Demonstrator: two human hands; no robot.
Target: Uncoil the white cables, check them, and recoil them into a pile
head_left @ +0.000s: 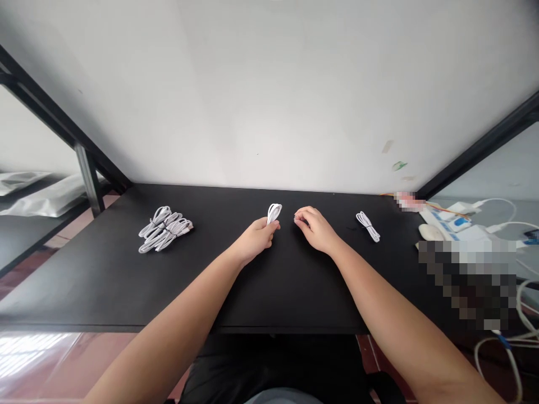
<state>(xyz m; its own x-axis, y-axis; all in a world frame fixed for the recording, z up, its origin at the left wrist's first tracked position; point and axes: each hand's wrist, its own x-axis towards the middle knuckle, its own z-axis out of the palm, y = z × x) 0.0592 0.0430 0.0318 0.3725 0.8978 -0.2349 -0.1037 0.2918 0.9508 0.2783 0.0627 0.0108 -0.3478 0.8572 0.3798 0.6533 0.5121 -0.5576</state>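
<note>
One coiled cable in hand, a bundled pile on the left

The left hand [257,238] has its fingers pinched on a looped white cable [274,212] mid-bench [84,280]; the right hand [316,229], fingers curled together, rests just beside it. Finished-looking coils [165,229] lie far left, one loose coil [368,226] right. No writing is readable.

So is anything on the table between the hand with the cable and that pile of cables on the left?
Nothing visible. Only bare black table lies between the left hand, which holds a coiled cable, and the pile.
</note>
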